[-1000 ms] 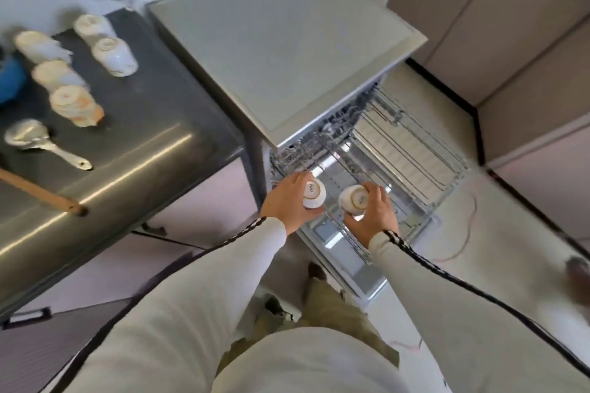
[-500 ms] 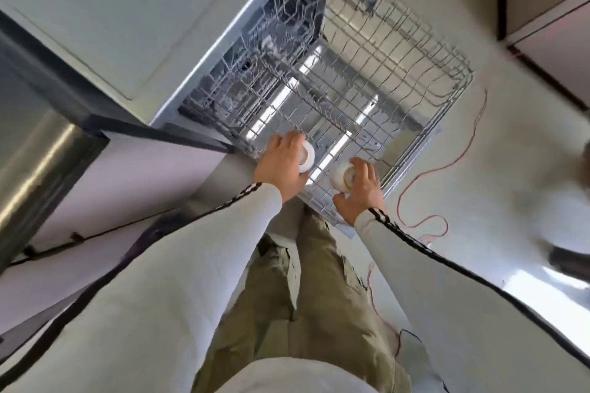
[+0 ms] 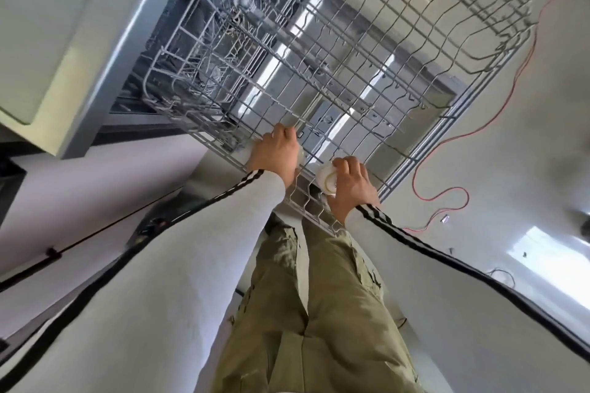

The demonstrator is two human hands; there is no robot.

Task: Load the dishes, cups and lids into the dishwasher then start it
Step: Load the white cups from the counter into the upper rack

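Observation:
The dishwasher (image 3: 95,51) stands open with its grey wire rack (image 3: 399,51) pulled out over the door. My left hand (image 3: 276,153) grips a white cup at the rack's near edge; the hand hides nearly all of that cup. My right hand (image 3: 349,182) grips a second white cup (image 3: 327,181), upside down with its ringed base showing, just above the rack's near rim. No dishes sit in the visible part of the rack.
A red wire (image 3: 447,143) trails over the pale floor right of the dishwasher. A dark counter edge (image 3: 9,179) shows at the far left. My legs in olive trousers (image 3: 319,313) stand right against the open door.
The view has tilted down and moved closer over the rack. Both hands have lowered the cups down to the rack's near edge; the left cup is now mostly covered by the hand.

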